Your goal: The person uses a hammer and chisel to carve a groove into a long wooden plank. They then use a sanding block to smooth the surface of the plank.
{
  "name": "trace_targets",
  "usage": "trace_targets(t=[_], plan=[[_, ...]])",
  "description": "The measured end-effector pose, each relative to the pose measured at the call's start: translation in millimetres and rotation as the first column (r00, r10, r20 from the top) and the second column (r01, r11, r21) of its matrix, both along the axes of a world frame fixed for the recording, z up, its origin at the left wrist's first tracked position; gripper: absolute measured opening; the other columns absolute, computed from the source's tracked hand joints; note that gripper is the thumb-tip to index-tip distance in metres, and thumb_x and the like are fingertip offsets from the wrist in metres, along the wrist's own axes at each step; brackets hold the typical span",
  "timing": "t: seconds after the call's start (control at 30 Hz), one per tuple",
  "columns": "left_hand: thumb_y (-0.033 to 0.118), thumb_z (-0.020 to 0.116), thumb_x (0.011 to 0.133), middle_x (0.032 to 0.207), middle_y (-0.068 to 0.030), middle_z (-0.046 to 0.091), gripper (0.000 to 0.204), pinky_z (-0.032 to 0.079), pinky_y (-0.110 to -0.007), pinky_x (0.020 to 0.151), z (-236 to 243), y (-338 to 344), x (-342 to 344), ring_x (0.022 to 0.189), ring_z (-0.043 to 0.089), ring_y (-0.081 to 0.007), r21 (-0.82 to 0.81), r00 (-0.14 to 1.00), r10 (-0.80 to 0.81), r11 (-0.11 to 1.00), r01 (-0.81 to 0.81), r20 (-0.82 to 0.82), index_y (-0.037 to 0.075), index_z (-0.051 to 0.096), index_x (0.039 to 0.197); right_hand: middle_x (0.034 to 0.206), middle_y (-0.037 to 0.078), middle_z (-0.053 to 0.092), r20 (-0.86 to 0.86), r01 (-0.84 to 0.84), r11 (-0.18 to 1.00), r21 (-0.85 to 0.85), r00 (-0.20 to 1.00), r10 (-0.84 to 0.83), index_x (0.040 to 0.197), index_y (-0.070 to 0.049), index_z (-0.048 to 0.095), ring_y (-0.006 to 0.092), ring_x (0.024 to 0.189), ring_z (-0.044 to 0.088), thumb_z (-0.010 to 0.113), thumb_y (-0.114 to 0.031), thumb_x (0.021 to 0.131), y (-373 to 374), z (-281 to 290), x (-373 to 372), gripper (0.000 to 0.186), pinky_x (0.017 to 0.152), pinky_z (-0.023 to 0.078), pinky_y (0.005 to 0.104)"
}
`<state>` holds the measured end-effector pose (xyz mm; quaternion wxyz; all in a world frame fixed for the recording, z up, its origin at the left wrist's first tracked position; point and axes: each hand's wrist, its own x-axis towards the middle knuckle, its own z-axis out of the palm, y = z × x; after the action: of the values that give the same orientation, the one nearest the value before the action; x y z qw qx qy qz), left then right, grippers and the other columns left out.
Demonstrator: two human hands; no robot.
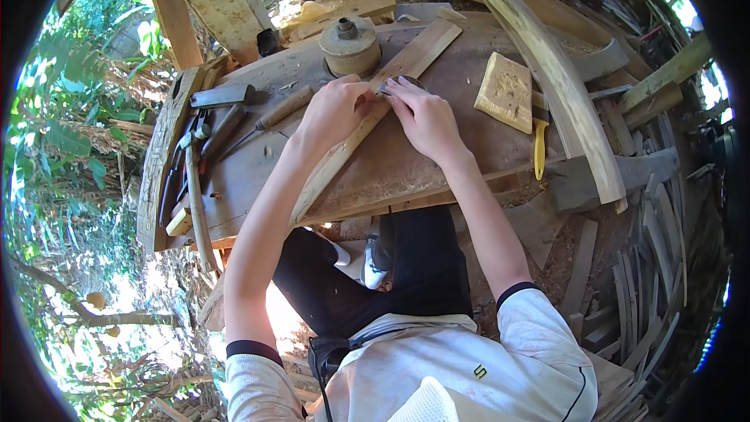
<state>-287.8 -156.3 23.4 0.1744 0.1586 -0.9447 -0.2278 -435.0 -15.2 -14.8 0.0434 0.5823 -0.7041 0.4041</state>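
A long narrow wooden board [426, 48] lies diagonally across the brown workbench [484, 152]. Over its middle, my left hand [337, 112] has its fingers curled in a pinch; what they hold is hidden. Close beside it, my right hand [426, 116] bends its fingers over a small dark object with a shiny edge [382, 90], mostly covered and too small to name. Just beyond my hands stands a round wooden block [349, 48] with a metal piece on top. A tool with a wooden handle [285, 108] rests left of my left hand.
A hammer [197, 195] and several hand tools lie along the bench's left end. On the right are a rough wooden block [504, 92] and a yellow-handled brush [540, 148]. A long curved timber [558, 86] crosses the right side, with stacked wood scraps [652, 258] beyond.
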Motion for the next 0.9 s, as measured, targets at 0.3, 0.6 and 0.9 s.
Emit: trace_targets(t=[0.3, 0.6, 0.9], plan=[[0.004, 0.067, 0.090, 0.096, -0.0188, 0.069, 0.010, 0.053, -0.045, 0.079, -10.1, -3.9, -0.9, 0.091, 0.068, -0.0392, -0.002, 0.996, -0.070, 0.998, 0.070, -0.057, 0.000, 0.068, 0.098, 0.124, 0.021, 0.068, -0.001, -0.002, 1.000, -0.005, 1.000, 0.002, 0.118, 0.000, 0.071, 0.0345, 0.112, 0.067, 0.059, -0.019, 0.099, 0.1, 1.0, 0.6, 0.029, 0.092, 0.057, 0.0431], [0.002, 0.068, 0.087, 0.095, -0.0192, 0.069, 0.010, 0.055, -0.043, 0.076, -9.8, -9.1, 2.1, 0.086, 0.068, -0.0384, 0.026, 0.990, -0.105, 0.994, 0.108, -0.094, -0.001, 0.068, 0.096, 0.123, 0.021, 0.068, 0.001, -0.002, 1.000, -0.009, 1.000, 0.002, 0.117, -0.001, 0.071, 0.0347, 0.112, 0.067, 0.058, -0.019, 0.099, -0.2, 3.2, 3.8, 0.028, 0.092, 0.057, 0.0436], [0.007, 0.060, 0.091, 0.097, -0.0126, 0.064, 0.016, 0.058, -0.044, 0.073, 1.6, 4.1, -3.3, 0.086, 0.070, -0.0342, -0.438, 0.983, -0.061, 0.889, 0.132, 0.172, 0.004, 0.061, 0.106, 0.125, 0.021, 0.067, -0.015, -0.017, 1.000, -0.008, 1.000, 0.017, 0.120, -0.002, 0.070, 0.0352, 0.114, 0.066, 0.059, -0.019, 0.099, 1.3, 4.7, 2.4, 0.029, 0.093, 0.056, 0.0451]])
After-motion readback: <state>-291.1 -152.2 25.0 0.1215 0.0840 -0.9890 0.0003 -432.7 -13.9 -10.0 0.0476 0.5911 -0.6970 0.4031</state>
